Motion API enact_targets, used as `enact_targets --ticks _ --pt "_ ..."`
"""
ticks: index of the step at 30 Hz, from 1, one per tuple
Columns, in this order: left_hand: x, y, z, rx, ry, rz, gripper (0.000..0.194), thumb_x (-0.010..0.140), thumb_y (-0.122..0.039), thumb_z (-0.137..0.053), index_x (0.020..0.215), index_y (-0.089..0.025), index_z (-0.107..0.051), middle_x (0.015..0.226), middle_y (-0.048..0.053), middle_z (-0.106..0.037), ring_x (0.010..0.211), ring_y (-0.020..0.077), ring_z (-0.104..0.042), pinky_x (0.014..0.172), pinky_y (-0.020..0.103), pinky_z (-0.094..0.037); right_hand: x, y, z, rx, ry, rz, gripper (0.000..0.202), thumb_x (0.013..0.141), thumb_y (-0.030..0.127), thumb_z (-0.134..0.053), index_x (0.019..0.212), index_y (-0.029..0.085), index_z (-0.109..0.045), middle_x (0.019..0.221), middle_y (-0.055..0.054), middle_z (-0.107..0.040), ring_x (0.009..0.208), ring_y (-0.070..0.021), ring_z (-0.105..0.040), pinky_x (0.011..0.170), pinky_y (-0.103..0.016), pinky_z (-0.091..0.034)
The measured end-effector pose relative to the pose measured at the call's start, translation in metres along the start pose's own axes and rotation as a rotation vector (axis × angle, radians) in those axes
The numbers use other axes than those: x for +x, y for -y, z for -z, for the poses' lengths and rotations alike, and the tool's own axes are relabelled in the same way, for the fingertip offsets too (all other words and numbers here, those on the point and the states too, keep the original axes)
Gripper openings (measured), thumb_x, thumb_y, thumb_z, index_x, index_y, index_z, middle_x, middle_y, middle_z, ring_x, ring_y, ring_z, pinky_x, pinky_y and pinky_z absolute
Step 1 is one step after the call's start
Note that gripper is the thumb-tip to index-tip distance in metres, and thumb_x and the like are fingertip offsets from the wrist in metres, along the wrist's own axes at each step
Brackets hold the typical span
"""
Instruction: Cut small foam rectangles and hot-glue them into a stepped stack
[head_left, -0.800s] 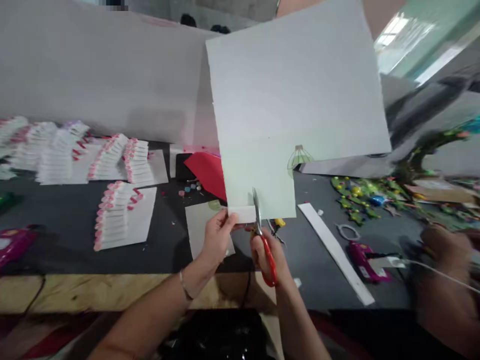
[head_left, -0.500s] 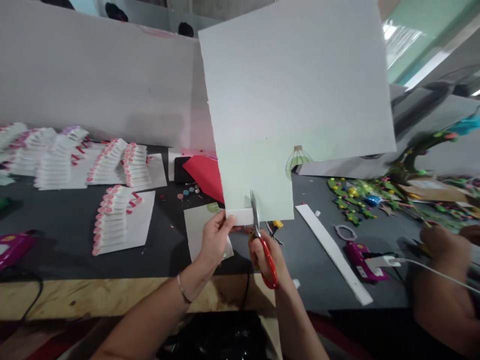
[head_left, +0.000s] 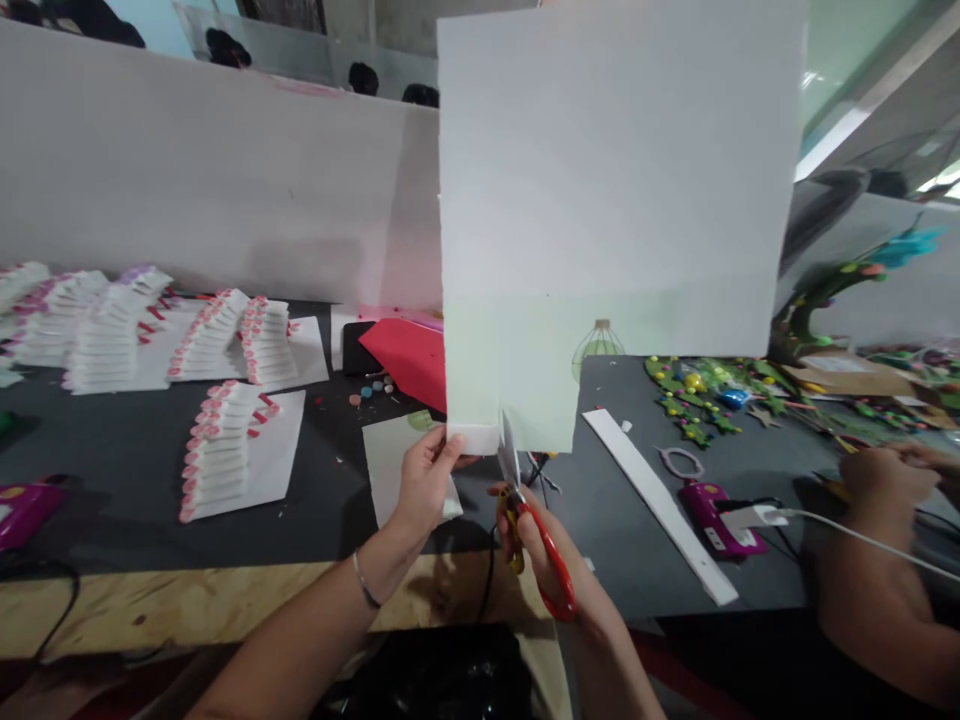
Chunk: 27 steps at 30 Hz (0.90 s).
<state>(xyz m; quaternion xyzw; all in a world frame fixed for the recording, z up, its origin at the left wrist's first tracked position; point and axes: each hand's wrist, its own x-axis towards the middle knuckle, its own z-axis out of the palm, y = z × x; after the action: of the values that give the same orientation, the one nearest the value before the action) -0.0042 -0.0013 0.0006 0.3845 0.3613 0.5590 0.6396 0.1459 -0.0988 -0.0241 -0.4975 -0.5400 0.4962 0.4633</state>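
My left hand [head_left: 427, 470] pinches the lower left corner of a large sheet of white and pale green card [head_left: 622, 180]. Its thumb presses a small white rectangle [head_left: 474, 438] flat against the sheet's bottom edge. Closed around the handles of a pair of scissors [head_left: 556, 575], red on one side and yellow on the other, is my right hand [head_left: 529, 540]. The scissors' blades point up and meet the sheet's bottom edge, just right of the white rectangle. A green balloon drawing shows beside a notch in the sheet. Below lies a smaller card piece [head_left: 382, 470], partly behind my left hand.
Several white cards with pink-tipped strips [head_left: 225, 450] lie at left. A long white strip [head_left: 660, 505], a purple box [head_left: 720, 520] with a plugged-in white cable and green decorations [head_left: 690, 400] lie at right. Another person's hand [head_left: 885, 475] works at far right.
The big sheet has turned from a tilt to nearly upright. The scissors have dropped slightly down along the sheet, and their handles sit lower and farther right. My left hand keeps its pinch.
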Motion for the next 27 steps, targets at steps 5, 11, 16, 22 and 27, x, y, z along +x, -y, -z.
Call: enact_targets --ticks 5,11,16,22,27 --pt "0.002 -0.008 0.002 0.086 0.006 -0.045 0.043 0.072 -0.05 -0.078 0.096 -0.013 -0.074 0.09 0.007 -0.076 0.083 0.0213 -0.071 0.079 0.032 -0.059 -0.011 0.009 0.013 -0.003 0.095 -0.014 0.05 0.098 0.058 -0.04 0.128 0.021 -0.053 0.085 -0.002 -0.058 0.068 -0.015 -0.053 0.062 -0.027 -0.045" --pt "-0.006 -0.007 -0.007 0.129 0.143 0.037 0.043 0.072 -0.05 -0.078 0.096 -0.013 -0.075 0.088 0.008 -0.077 0.08 0.0217 -0.071 0.074 0.031 -0.059 0.011 0.029 0.021 -0.106 -0.043 0.146 0.052 0.093 0.067 -0.04 0.11 0.021 -0.06 0.081 -0.003 -0.059 0.069 -0.017 -0.053 0.063 -0.029 -0.047" --pt "-0.011 -0.01 -0.013 0.05 0.161 0.093 0.041 0.073 -0.047 -0.078 0.097 -0.013 -0.075 0.092 0.009 -0.077 0.078 0.0217 -0.072 0.077 0.034 -0.059 0.032 0.032 0.01 -0.086 -0.181 0.266 0.058 0.085 0.075 -0.047 0.096 0.02 -0.06 0.074 -0.002 -0.058 0.062 -0.016 -0.053 0.058 -0.028 -0.047" --pt "-0.016 -0.015 -0.011 0.052 0.159 0.125 0.041 0.075 -0.045 -0.077 0.1 -0.013 -0.074 0.096 0.011 -0.078 0.082 0.0225 -0.072 0.073 0.031 -0.059 0.047 0.043 -0.005 -0.037 -0.245 0.29 0.058 0.077 0.077 -0.056 0.092 0.021 -0.063 0.07 -0.002 -0.057 0.06 -0.0168 -0.047 0.059 -0.03 -0.046" --pt "-0.015 -0.016 -0.007 0.032 0.116 0.118 0.039 0.072 -0.044 -0.079 0.096 -0.013 -0.075 0.095 0.011 -0.078 0.081 0.0232 -0.073 0.072 0.031 -0.058 0.055 0.046 -0.009 -0.042 -0.249 0.141 0.053 0.068 0.073 -0.061 0.08 0.021 -0.06 0.059 0.0 -0.05 0.051 -0.0143 -0.036 0.048 -0.029 -0.036"
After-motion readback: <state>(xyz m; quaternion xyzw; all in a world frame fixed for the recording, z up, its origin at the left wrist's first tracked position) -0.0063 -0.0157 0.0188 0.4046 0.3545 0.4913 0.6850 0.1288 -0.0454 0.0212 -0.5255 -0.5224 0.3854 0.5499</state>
